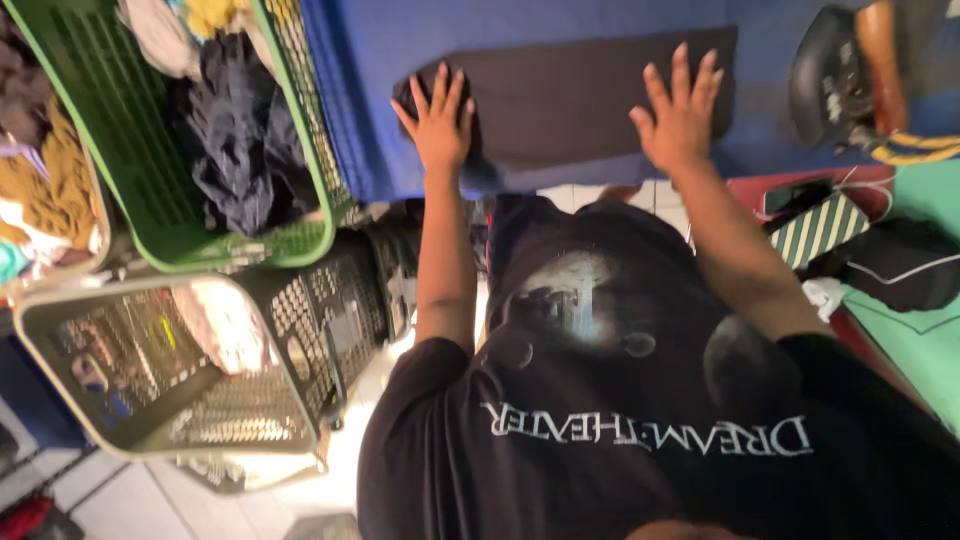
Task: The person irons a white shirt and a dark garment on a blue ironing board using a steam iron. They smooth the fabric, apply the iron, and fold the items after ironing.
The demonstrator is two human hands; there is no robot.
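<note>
Here, my left hand [437, 122] and my right hand [682, 112] both lie flat with fingers spread wide, gripping nothing, pressed on the dark, smooth folded cloth [590, 95] that rests on the blue fabric-covered board [370, 100]. The cloth's near edge runs just above the board's front edge. A green slatted plastic laundry basket [160, 220] of crumpled clothes crowds my left side, while a dark iron [830, 85] sits beyond my right.

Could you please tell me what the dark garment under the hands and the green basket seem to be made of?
Garment: soft matte fabric, probably knit; lies flat under both hands. Green basket: looks like moulded plastic, with slotted walls and a smooth rim.
</note>
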